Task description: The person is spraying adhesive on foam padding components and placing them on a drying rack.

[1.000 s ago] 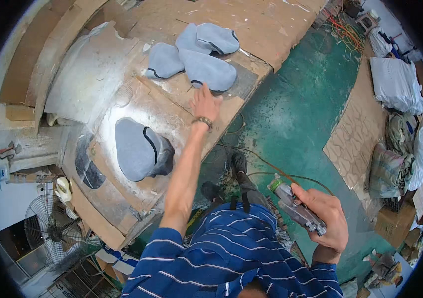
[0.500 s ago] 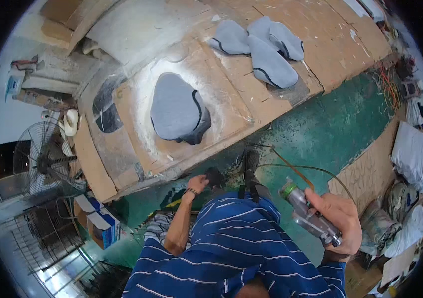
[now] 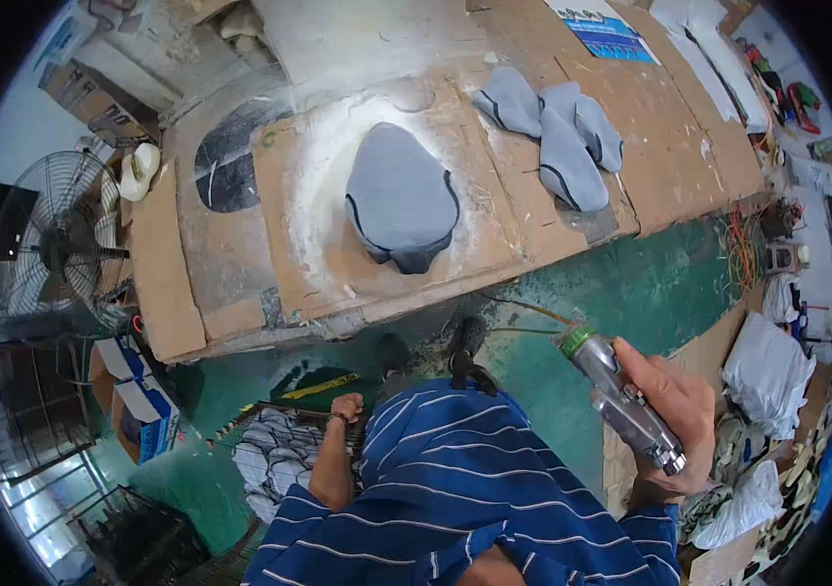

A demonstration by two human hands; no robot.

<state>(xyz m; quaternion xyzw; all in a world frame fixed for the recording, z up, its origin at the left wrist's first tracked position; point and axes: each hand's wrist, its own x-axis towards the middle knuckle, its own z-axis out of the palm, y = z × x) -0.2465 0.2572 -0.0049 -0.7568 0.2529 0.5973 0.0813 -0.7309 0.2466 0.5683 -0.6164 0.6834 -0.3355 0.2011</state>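
While the right hand (image 3: 675,420) grips a metal spray gun (image 3: 619,396), the tool's long axis runs diagonally, its green-capped end pointing up and left toward the cardboard-covered table (image 3: 191,283). Fingers wrap its lower part, hiding the trigger. Below the table's near edge, the left hand (image 3: 345,405) is clenched at the rim of a wire basket (image 3: 284,454) holding stacked grey pieces; what it clasps is hard to make out. On the table lies a grey moulded piece (image 3: 401,195).
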